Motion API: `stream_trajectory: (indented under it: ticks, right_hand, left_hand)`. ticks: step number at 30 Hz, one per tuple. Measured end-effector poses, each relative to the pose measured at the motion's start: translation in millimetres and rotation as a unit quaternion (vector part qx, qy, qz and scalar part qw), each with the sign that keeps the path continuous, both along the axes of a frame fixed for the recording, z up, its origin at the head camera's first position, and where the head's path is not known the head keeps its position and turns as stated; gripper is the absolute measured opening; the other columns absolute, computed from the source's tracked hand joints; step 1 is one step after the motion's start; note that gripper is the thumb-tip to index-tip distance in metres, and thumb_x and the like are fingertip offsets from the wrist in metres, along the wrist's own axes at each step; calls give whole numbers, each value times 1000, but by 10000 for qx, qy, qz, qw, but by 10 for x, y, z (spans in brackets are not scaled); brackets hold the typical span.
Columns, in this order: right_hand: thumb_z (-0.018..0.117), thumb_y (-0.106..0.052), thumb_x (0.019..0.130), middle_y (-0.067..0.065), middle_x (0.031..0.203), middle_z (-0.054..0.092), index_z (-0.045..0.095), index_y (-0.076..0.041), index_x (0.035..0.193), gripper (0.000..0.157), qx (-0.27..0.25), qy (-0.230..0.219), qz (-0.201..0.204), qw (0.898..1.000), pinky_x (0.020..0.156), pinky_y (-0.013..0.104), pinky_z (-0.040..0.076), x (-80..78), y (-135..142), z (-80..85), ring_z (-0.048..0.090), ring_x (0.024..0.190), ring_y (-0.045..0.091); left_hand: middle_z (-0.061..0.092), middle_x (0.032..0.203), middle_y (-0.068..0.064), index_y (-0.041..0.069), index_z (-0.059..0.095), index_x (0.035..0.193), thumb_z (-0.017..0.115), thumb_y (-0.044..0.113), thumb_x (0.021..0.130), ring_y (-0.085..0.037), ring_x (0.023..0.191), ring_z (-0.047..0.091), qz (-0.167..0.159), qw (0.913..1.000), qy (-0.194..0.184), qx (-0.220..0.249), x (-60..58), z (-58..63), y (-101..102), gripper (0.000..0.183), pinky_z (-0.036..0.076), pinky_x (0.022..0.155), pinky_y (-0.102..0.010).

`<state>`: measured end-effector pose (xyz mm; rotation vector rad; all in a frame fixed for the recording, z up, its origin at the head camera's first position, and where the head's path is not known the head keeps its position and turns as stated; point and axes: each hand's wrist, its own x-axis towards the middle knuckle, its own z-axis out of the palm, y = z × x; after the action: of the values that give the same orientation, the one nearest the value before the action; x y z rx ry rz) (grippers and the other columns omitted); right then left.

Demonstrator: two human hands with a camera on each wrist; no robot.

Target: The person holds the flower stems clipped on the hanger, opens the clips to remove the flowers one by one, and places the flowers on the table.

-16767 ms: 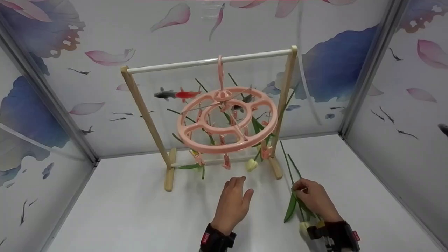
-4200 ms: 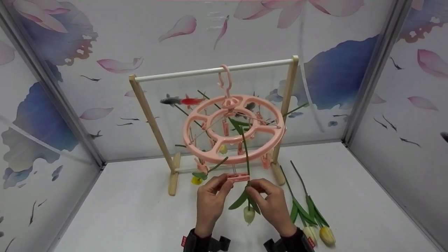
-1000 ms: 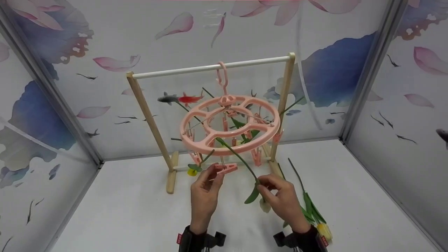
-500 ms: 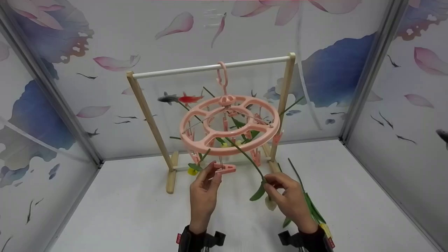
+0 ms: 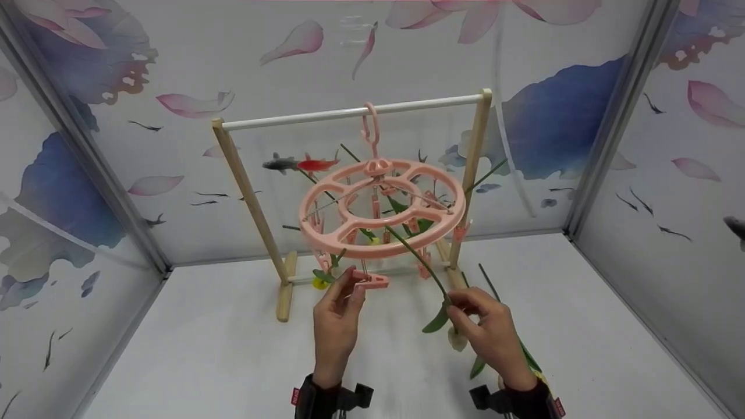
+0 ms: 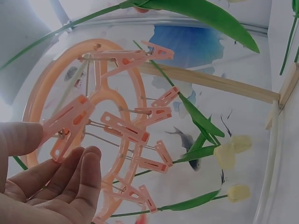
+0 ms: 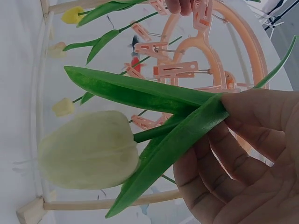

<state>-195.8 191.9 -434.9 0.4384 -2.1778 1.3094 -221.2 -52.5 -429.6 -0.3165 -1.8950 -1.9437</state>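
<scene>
A pink round clip hanger (image 5: 378, 251) hangs by its hook from a rack's white bar. My left hand (image 5: 337, 326) pinches one of its pink clothespins (image 5: 377, 283) at the near side, thumb and fingers on its legs in the left wrist view. My right hand (image 5: 486, 329) pinches an artificial white tulip (image 7: 88, 149) by the stem, at the base of its green leaves (image 7: 140, 91). The tulip's head points down toward the table, and its stem (image 5: 416, 253) rises to the left, its end overlapping the ring. A gap separates the stem from the pinched clothespin.
More tulips hang in clips around the ring, including a yellow tulip (image 5: 320, 283) at the left. The wooden rack (image 5: 250, 198) stands on the white table (image 5: 227, 349). Other tulips (image 5: 529, 354) lie at the right, partly behind my right hand. Printed walls enclose the table.
Earlier, my left hand was empty and my right hand was at the lying tulips; later the stem met the clothespin. Since then the tulip has moved right, and the clothespin slightly left.
</scene>
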Motion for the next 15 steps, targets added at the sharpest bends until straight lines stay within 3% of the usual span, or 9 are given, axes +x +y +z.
stream_trajectory:
  ticks: [8, 15]
  right_hand:
    - [76, 0, 91, 4, 94, 73, 77, -9, 104, 15, 114, -234, -163, 9995, 70, 23, 54, 12, 71, 3, 64, 83, 6]
    - [77, 0, 91, -5, 94, 73, 77, -10, 105, 17, 75, -261, -278, 9992, 72, 23, 54, 30, 106, 5, 65, 83, 6]
  left_hand:
    - [68, 128, -16, -3, 54, 146, 63, 10, 104, -26, 117, 65, -9, 9998, -146, 146, 3, 11, -4, 45, 51, 97, -22]
    - [66, 131, -17, -3, 53, 148, 61, 9, 105, -25, 117, 65, -9, 9998, 5, 185, -5, 1, -20, 45, 52, 98, -23]
